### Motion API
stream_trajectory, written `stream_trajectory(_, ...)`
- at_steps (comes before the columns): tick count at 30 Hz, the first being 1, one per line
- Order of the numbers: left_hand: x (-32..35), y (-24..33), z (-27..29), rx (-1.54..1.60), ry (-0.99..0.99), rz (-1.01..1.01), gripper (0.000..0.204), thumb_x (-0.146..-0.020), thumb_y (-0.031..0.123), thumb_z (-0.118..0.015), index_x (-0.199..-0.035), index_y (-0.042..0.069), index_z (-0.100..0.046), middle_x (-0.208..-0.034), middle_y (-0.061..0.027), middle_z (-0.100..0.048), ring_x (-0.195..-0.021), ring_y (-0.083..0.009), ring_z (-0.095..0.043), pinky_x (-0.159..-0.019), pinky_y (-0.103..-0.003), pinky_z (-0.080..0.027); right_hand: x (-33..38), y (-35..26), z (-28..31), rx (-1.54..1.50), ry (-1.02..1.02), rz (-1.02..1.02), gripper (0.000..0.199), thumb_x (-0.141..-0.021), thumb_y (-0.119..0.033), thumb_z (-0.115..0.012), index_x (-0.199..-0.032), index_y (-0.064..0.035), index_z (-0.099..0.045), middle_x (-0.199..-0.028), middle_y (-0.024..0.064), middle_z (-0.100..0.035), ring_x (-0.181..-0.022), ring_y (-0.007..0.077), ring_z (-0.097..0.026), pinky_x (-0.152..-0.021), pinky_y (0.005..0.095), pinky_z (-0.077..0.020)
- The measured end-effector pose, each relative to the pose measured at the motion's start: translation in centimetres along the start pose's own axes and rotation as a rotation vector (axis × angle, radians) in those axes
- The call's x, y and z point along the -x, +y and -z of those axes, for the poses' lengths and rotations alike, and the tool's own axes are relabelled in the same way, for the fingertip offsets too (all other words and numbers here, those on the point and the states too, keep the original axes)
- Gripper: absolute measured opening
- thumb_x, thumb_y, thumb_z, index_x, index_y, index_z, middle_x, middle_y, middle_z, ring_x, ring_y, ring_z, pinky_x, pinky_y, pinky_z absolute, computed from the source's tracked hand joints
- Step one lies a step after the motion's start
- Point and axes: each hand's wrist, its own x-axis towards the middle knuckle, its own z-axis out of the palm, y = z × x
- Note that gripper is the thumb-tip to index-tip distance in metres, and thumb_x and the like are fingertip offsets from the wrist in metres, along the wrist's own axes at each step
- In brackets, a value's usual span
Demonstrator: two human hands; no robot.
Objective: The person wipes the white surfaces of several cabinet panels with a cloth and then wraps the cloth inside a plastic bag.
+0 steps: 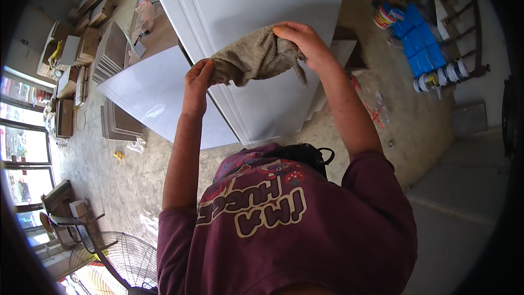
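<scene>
A greyish-brown cloth rag [254, 57] hangs stretched between my two hands, sagging in folds with a ragged end dangling on the right. My left hand [197, 81] is closed on its left end. With thumb and fingers, my right hand [302, 42] pinches the upper right corner. Under the rag lies a large white panel [240, 106] with grooved lines along its left side. Another white panel [164, 98] rests beside it on the left, partly beneath my left forearm. Whether the rag touches the panel cannot be told.
Stacked boards [117, 52] and cardboard boxes [87, 46] stand at the left. A large fan [128, 254] is at the lower left. Blue packages [417, 41], white tubs [452, 72] and a colourful bucket [385, 16] sit at the right by a ladder-like rack [464, 13].
</scene>
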Motion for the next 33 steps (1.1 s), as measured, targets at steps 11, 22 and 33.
stream_trajectory(11, 1.6, 1.6, 1.3, -0.111, -0.004, 0.042, 0.023, -0.092, 0.022, -0.052, -0.097, 0.001, -0.061, -0.084, -0.0018, -0.061, -0.075, -0.0091, -0.057, -0.069, -0.024, -0.046, 2.7, -1.7, -0.3, 0.315, -0.16, -0.006, 0.031, -0.085, -0.016, -0.063, -0.115, -0.0087, -0.06, -0.089, -0.0043, -0.059, -0.081, 0.0023, -0.052, -0.072, 0.0192, -0.0436)
stream_trajectory(22, -2.6, 2.8, 0.6, -1.418, 0.207, -0.545, 0.009, -0.08, 0.022, -0.064, -0.081, 0.015, -0.07, -0.074, -0.0057, -0.058, -0.075, -0.0259, -0.058, -0.064, -0.038, -0.048, 2.0, 1.5, 1.1, 1.202, 0.364, 0.289, 0.018, -0.071, -0.016, -0.069, -0.089, -0.0148, -0.066, -0.092, 0.0031, -0.057, -0.09, 0.023, -0.057, -0.074, 0.0349, -0.0471)
stream_trajectory(33, -11.5, 5.6, -1.2, -0.283, 0.434, -0.545, 0.024, -0.092, 0.011, -0.049, -0.11, 0.0, -0.06, -0.08, -0.0095, -0.068, -0.066, -0.0136, -0.066, -0.053, -0.021, -0.049, -8.3, -0.6, -2.7, 0.576, 0.763, 0.693, 0.019, -0.079, -0.014, -0.059, -0.098, -0.018, -0.064, -0.073, 0.0089, -0.064, -0.068, 0.026, -0.063, -0.061, 0.0338, -0.0489)
